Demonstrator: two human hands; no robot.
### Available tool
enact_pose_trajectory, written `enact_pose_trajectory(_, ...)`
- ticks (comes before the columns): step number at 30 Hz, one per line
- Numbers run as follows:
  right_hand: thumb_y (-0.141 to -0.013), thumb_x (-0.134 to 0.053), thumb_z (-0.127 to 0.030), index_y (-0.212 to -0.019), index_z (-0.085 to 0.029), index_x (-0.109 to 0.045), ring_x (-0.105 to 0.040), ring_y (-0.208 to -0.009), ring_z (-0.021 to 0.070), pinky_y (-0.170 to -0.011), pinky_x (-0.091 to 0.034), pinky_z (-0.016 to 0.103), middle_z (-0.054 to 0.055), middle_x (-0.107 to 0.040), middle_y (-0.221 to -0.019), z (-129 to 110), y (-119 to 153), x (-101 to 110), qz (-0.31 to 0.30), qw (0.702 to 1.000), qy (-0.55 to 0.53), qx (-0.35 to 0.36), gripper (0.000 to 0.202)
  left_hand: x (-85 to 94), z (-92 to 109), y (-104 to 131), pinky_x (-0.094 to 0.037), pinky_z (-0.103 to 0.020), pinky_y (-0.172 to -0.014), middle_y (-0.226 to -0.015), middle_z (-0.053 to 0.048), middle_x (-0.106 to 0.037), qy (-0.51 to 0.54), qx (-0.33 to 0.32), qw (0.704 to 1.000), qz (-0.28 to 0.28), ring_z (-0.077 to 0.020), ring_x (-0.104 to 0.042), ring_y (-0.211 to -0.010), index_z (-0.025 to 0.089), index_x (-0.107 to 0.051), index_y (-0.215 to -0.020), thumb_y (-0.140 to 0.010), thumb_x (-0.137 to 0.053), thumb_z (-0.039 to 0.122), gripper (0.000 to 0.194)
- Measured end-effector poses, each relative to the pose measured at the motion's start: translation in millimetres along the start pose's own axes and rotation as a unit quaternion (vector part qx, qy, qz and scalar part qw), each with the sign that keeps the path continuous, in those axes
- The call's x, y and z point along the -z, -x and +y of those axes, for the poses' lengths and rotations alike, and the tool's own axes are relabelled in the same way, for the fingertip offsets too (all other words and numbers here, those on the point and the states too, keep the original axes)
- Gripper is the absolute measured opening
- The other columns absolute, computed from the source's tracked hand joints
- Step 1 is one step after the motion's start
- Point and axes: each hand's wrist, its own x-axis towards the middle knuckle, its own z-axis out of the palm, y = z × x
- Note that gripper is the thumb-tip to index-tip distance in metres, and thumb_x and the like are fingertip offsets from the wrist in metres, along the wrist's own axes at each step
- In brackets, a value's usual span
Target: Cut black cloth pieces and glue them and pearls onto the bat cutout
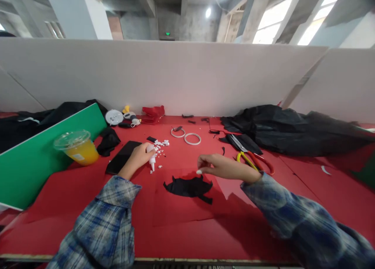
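My left hand is wrapped round a small white squeeze bottle, whose narrow nozzle points down at the table. Between the thumb and fingertips of my right hand is a small white bead. Just below that hand lies a flat black cut-out with several short points and a strip at its lower right. It rests on a red sheet. Loose white beads are scattered beyond the bottle.
Scissors with red and yellow handles lie right of my right hand, near black cloth. Two rings lie further back. A cup of orange drink stands left against a green board. A black flat object lies by my left hand.
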Motion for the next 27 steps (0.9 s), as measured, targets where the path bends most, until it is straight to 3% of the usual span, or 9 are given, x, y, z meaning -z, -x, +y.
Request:
enact_pose_trajectory(5, -0.078, -0.069, -0.020, -0.086, -0.018, -0.058, -0.056, -0.076, 0.0189, -0.067, -0.043, 0.028, 0.005, -0.061, -0.085, -8, 38, -47, 0.063, 0.993, 0.023, -0.096, 0.014, 2.0, 8, 4, -0.044, -0.042, -0.087, -0.102, -0.017, -0.063, -0.111, -0.024, 0.992, 0.055, -0.0335, -0.057, -0.103, 0.013, -0.065, -0.099, -0.081, -0.059, 0.022, 0.021)
enact_pose_trajectory(7, -0.077, -0.064, -0.011, -0.081, -0.017, -0.057, -0.056, -0.079, 0.0191, -0.071, -0.043, 0.029, 0.006, -0.060, -0.086, -12, 46, -64, 0.069, 0.990, 0.010, -0.126, 0.010, -3.3, 18, 12, -0.043, -0.044, -0.090, -0.110, -0.019, -0.059, -0.159, -0.079, 0.980, 0.087, -0.0336, -0.055, -0.107, 0.012, -0.063, -0.109, -0.085, -0.055, 0.021, 0.027)
enact_pose_trajectory(9, -0.077, -0.057, -0.002, -0.076, -0.017, -0.055, -0.056, -0.077, 0.0179, -0.070, -0.044, 0.027, 0.006, -0.060, -0.084, -15, 49, -73, 0.067, 0.987, -0.010, -0.144, 0.015, -11.8, 30, 22, -0.045, -0.044, -0.091, -0.106, -0.016, -0.060, -0.166, -0.155, 0.971, 0.078, -0.0309, -0.057, -0.104, 0.013, -0.063, -0.111, -0.089, -0.053, 0.024, 0.027)
enact_pose_trajectory(13, -0.075, -0.050, 0.002, -0.075, -0.019, -0.052, -0.055, -0.073, 0.0163, -0.066, -0.042, 0.026, 0.004, -0.060, -0.080, -12, 47, -68, 0.090, 0.990, -0.021, -0.104, 0.021, -24.0, 45, 38, -0.044, -0.045, -0.094, -0.106, -0.012, -0.063, -0.078, -0.244, 0.967, 0.020, -0.0284, -0.057, -0.104, 0.018, -0.066, -0.106, -0.088, -0.054, 0.025, 0.022)
enact_pose_trajectory(17, -0.081, -0.051, -0.007, -0.079, -0.020, -0.053, -0.057, -0.069, 0.0157, -0.063, -0.042, 0.026, 0.002, -0.062, -0.077, -9, 38, -40, 0.098, 0.993, -0.044, -0.055, 0.013, -14.7, 46, 35, -0.049, -0.037, -0.083, -0.100, -0.009, -0.066, 0.207, -0.143, 0.967, -0.043, -0.0222, -0.062, -0.088, 0.018, -0.068, -0.098, -0.087, -0.055, 0.031, 0.021)
enact_pose_trajectory(20, -0.083, -0.053, -0.016, -0.078, -0.020, -0.052, -0.057, -0.067, 0.0154, -0.062, -0.043, 0.026, 0.001, -0.062, -0.074, -8, 23, -24, 0.109, 0.988, -0.093, -0.048, 0.007, -3.6, 46, 29, -0.051, -0.031, -0.074, -0.097, -0.009, -0.068, 0.484, -0.022, 0.869, -0.099, -0.0180, -0.061, -0.080, 0.015, -0.069, -0.093, -0.084, -0.060, 0.036, 0.025)
enact_pose_trajectory(23, -0.083, -0.053, -0.022, -0.076, -0.020, -0.051, -0.057, -0.066, 0.0150, -0.061, -0.043, 0.027, 0.001, -0.061, -0.075, -6, 5, -20, 0.150, 0.978, -0.136, -0.051, 0.007, 1.1, 49, 28, -0.051, -0.027, -0.070, -0.091, -0.010, -0.068, 0.633, 0.055, 0.762, -0.126, -0.0154, -0.061, -0.075, 0.012, -0.071, -0.089, -0.080, -0.064, 0.032, 0.023)
enact_pose_trajectory(25, -0.082, -0.054, -0.027, -0.075, -0.020, -0.051, -0.056, -0.066, 0.0148, -0.062, -0.044, 0.027, 0.001, -0.060, -0.075, -4, -4, -24, 0.175, 0.971, -0.158, -0.045, 0.010, -0.3, 51, 28, -0.051, -0.026, -0.068, -0.082, -0.008, -0.067, 0.665, 0.087, 0.731, -0.128, -0.0134, -0.060, -0.069, 0.010, -0.071, -0.088, -0.078, -0.066, 0.029, 0.022)
enact_pose_trajectory(27, -0.081, -0.055, -0.031, -0.074, -0.020, -0.052, -0.055, -0.064, 0.0142, -0.061, -0.044, 0.027, 0.001, -0.059, -0.072, -1, -8, -29, 0.184, 0.966, -0.179, -0.038, 0.014, -4.7, 51, 28, -0.051, -0.025, -0.066, -0.075, -0.005, -0.065, 0.666, 0.098, 0.731, -0.110, -0.0111, -0.057, -0.064, 0.010, -0.071, -0.084, -0.073, -0.070, 0.027, 0.020)
